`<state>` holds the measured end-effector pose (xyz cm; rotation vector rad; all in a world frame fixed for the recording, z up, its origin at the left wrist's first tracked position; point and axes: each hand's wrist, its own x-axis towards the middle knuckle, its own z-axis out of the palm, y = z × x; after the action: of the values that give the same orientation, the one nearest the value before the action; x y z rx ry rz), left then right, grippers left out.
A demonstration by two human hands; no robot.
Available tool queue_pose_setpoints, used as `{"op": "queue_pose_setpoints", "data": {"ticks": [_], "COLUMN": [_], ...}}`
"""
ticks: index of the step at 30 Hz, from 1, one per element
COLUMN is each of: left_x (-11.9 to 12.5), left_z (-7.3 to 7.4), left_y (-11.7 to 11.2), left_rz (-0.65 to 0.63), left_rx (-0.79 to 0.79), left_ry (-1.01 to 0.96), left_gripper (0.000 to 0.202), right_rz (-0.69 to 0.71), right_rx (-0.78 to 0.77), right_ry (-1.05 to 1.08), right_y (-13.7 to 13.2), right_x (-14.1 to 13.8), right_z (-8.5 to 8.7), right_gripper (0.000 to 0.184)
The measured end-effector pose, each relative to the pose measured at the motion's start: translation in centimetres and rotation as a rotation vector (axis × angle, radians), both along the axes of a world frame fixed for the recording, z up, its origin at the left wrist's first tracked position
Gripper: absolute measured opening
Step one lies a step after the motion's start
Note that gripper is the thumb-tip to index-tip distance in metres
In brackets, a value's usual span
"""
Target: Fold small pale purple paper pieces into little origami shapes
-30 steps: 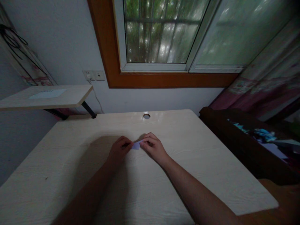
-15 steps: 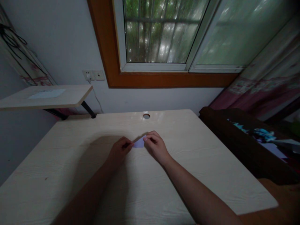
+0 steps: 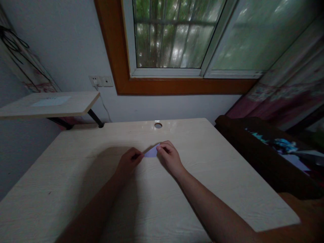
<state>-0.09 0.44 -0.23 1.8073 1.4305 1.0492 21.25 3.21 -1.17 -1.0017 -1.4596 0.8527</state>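
A small piece of pale purple paper (image 3: 151,152) is stretched between my two hands, just over the pale wood-grain desk (image 3: 162,202). It shows as a narrow triangle, with a slanting upper edge. My left hand (image 3: 129,161) pinches its left tip between thumb and fingers. On the other side, my right hand (image 3: 170,156) grips the wider right end, thumb in front and fingers curled behind. Part of the paper is hidden under the right fingers.
A raised shelf (image 3: 86,103) on black legs stands at the back left, with a white sheet (image 3: 52,101) on it. The desk has a round cable hole (image 3: 158,125) near its back edge. Right of the desk is a dark wooden piece of furniture (image 3: 243,148) with blue items.
The paper's lower edge has risen slightly, and its visible shape is now more pointed at the left. My right hand has shifted a little up and right; the left hand is nearly still.
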Motion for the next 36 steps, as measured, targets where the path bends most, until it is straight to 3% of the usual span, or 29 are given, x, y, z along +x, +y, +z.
{"op": "queue_pose_setpoints", "data": {"ticks": [9, 17, 21, 28, 36], "left_x": [-0.1, -0.1, -0.1, -0.1, 0.3], "left_z": [0.3, 0.0, 0.1, 0.2, 0.4], "left_y": [0.0, 0.1, 0.1, -0.1, -0.1], "left_rz": [0.067, 0.116, 0.124, 0.126, 0.042], "left_rx": [0.022, 0.027, 0.013, -0.013, 0.003], "left_ry": [-0.048, -0.035, -0.033, -0.021, -0.012], "left_gripper": [0.016, 0.019, 0.019, 0.017, 0.018], "right_rz": [0.128, 0.153, 0.107, 0.209, 0.202], "right_rx": [-0.206, -0.148, -0.136, -0.146, -0.136], "right_ry": [0.157, 0.173, 0.162, 0.147, 0.173], "right_y": [0.0, 0.0, -0.1, -0.1, -0.1], "right_x": [-0.5, -0.6, -0.7, -0.7, -0.6], "right_z": [-0.7, -1.0, -0.8, -1.3, -1.5], "right_gripper": [0.025, 0.041, 0.038, 0.039, 0.046]}}
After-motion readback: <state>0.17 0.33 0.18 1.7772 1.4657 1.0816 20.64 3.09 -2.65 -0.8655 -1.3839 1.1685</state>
